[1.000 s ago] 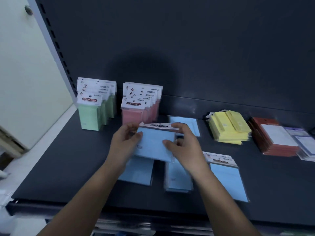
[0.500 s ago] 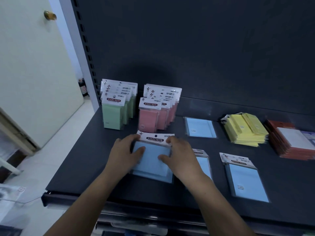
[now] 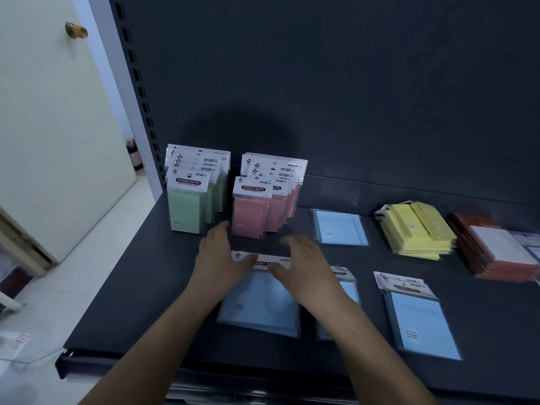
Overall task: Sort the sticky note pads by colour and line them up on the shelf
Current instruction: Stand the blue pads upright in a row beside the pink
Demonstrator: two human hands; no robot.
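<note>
Resting on the blue stack (image 3: 260, 308), left hand (image 3: 222, 258) and right hand (image 3: 305, 266) lie flat, fingers straight, gripping nothing. Pink row (image 3: 251, 217) stands just beyond.

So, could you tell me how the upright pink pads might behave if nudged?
The pink pads stand on narrow bottom edges, so a nudge would probably topple them domino-style. Their clear plastic sleeves look smooth, so they likely slide easily on the dark shelf.

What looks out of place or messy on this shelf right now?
The green pads and pink pads stand upright in neat rows, but the blue pads lie flat and scattered across the shelf, one apart at the back. The yellow pile is fanned askew.
</note>
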